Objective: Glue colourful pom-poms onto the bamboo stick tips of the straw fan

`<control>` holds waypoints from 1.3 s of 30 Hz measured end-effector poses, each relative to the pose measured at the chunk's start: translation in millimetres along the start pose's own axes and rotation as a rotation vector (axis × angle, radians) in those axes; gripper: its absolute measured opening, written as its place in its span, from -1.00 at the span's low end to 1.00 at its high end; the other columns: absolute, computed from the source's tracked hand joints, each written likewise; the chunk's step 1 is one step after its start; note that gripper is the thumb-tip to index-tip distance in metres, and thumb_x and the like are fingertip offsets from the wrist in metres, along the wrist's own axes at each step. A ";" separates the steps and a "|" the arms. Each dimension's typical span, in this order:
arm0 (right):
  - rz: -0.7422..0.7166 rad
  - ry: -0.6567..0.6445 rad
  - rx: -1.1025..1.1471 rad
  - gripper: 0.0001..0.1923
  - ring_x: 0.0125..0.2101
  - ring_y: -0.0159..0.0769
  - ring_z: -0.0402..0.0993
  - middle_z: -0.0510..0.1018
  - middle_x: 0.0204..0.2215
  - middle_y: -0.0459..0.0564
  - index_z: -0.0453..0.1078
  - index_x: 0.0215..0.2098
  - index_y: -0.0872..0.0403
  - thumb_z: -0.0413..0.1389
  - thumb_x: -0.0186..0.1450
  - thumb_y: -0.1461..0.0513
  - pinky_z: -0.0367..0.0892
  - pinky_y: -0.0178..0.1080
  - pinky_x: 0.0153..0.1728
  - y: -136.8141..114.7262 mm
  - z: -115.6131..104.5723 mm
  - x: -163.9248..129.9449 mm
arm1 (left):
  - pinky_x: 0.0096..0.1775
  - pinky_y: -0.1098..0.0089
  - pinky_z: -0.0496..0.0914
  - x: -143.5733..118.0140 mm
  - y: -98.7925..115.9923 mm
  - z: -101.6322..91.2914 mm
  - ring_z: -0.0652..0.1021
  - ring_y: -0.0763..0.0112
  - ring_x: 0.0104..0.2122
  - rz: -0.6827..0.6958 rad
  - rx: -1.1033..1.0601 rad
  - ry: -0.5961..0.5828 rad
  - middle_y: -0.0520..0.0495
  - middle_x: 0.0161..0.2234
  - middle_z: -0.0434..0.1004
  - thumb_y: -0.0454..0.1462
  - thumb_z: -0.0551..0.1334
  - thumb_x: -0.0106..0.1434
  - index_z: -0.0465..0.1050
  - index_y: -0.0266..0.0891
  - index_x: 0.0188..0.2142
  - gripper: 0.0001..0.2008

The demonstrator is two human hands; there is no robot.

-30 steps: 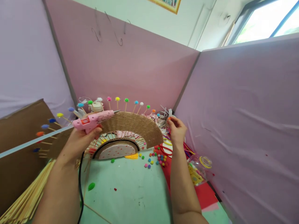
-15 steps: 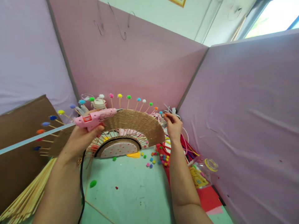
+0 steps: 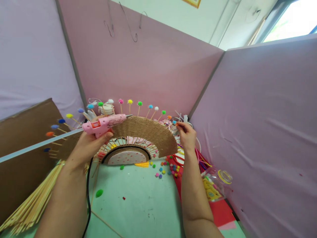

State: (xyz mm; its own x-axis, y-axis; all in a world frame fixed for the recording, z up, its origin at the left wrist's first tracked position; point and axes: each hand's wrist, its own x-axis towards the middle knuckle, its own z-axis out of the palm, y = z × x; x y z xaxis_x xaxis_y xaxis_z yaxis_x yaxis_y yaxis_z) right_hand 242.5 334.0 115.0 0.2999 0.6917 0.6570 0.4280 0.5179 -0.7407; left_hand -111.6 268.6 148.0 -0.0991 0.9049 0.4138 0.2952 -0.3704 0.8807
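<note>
**Both arms raised, hands closed**

The left hand (image 3: 92, 145) is on the left, fingers curled in a full grip, thumb on the near side. The right hand (image 3: 187, 135) is farther right, fingertips pinched together, forearm rising steeply.

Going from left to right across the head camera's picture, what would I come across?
Brown cardboard sheet → bundle of bamboo sticks → left hand holding the pink glue gun → woven fan → right hand → clear jar → purple partition wall.
</note>
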 end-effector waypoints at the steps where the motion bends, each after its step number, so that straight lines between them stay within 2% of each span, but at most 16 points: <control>1: 0.012 -0.004 0.020 -0.79 -0.18 -0.20 0.54 0.65 -0.23 0.04 0.58 -0.23 0.06 0.19 0.20 0.16 0.38 -0.09 -0.03 1.8 -0.2 -0.7 | -0.26 0.40 0.33 0.1 -0.1 0.0 0.40 0.38 -0.32 0.002 0.002 -0.003 0.03 -0.39 0.38 -0.10 0.30 0.15 0.33 -0.23 -0.38 -0.74; 9: 0.086 0.028 0.135 -0.76 -0.19 -0.17 0.56 0.66 -0.24 0.05 0.58 -0.24 0.07 0.25 0.16 0.13 0.41 -0.10 -0.07 8.3 -2.4 0.4 | -0.24 0.37 0.34 1.1 -1.7 1.2 0.41 0.35 -0.31 -0.002 -0.068 -0.015 0.05 -0.45 0.36 -0.08 0.33 0.11 0.36 -0.22 -0.32 -0.70; 16: 0.042 0.005 0.105 -0.79 -0.19 -0.18 0.55 0.65 -0.24 0.01 0.58 -0.25 0.04 0.23 0.19 0.13 0.43 -0.11 -0.07 8.4 -4.6 1.2 | -0.30 0.40 0.33 2.4 -3.7 0.0 0.41 0.38 -0.34 0.022 -0.042 -0.008 0.04 -0.42 0.36 -0.07 0.33 0.12 0.35 -0.23 -0.25 -0.67; 23: 0.019 -0.005 0.100 -0.82 -0.19 -0.21 0.55 0.64 -0.26 -0.01 0.58 -0.25 0.03 0.23 0.20 0.16 0.42 -0.13 -0.08 6.6 -5.6 0.4 | -0.34 0.41 0.32 2.0 -2.1 0.6 0.40 0.39 -0.37 0.030 -0.064 -0.016 0.03 -0.47 0.34 -0.07 0.34 0.09 0.34 -0.24 -0.42 -0.69; 33: -0.020 -0.015 0.026 -0.81 -0.19 -0.21 0.54 0.64 -0.24 0.01 0.57 -0.24 0.03 0.19 0.22 0.16 0.41 -0.12 -0.08 7.5 -4.7 -0.1 | -0.24 0.35 0.36 2.4 -5.9 -0.5 0.43 0.34 -0.30 0.043 -0.064 -0.019 0.03 -0.43 0.36 -0.06 0.34 0.12 0.35 -0.23 -0.35 -0.68; 39: -0.132 -0.017 -0.080 -0.84 -0.21 -0.23 0.54 0.64 -0.26 -0.01 0.57 -0.25 0.02 0.15 0.25 0.21 0.41 -0.13 -0.08 -1.2 -5.7 -0.2 | -0.23 0.35 0.37 3.1 -8.3 -1.0 0.43 0.36 -0.30 0.065 0.007 -0.012 0.02 -0.38 0.38 -0.06 0.30 0.17 0.38 -0.24 -0.29 -0.70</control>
State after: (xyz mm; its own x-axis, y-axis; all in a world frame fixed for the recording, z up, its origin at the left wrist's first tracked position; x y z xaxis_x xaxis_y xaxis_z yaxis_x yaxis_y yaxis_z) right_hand 246.8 330.3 116.6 0.2224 0.6289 0.7450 0.5297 0.5636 -0.6339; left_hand -115.3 274.3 142.2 -0.0683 0.8816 0.4670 0.3071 -0.4267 0.8506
